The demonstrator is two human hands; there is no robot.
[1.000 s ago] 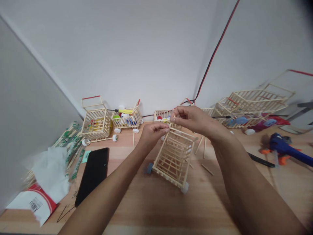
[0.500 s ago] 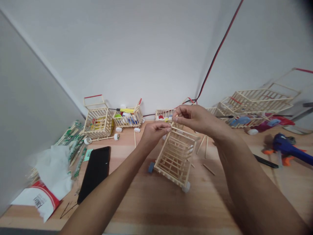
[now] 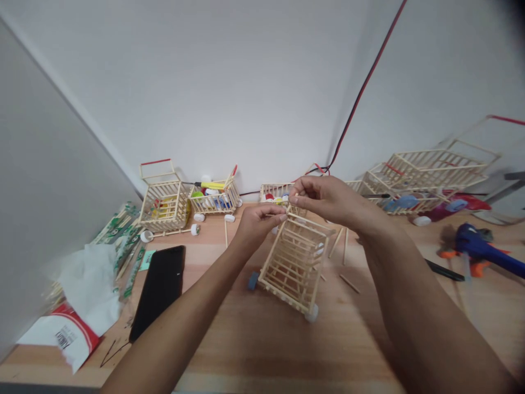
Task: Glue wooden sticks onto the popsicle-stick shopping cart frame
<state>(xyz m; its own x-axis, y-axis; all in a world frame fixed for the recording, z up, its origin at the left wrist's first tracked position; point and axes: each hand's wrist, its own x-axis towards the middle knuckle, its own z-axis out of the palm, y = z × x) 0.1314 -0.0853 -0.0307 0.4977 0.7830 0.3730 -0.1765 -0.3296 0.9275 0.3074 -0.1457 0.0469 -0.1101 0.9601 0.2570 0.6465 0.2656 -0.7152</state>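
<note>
Wood-grain table (image 3: 254,350) up against a plain pale wall (image 3: 246,87), little stick cart (image 3: 292,258) tilted mid-table, left hand (image 3: 258,223) pinching its top corner, right hand (image 3: 326,198) pinched closed just above, can't tell on what.

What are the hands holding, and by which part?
Left hand: the stick cart, by its upper left corner. Right hand, just above: cannot tell.

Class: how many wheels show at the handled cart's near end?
2: a blue wheel at the left corner of the cart and a white wheel at the right. Farther wheels may be partly hidden.
</note>
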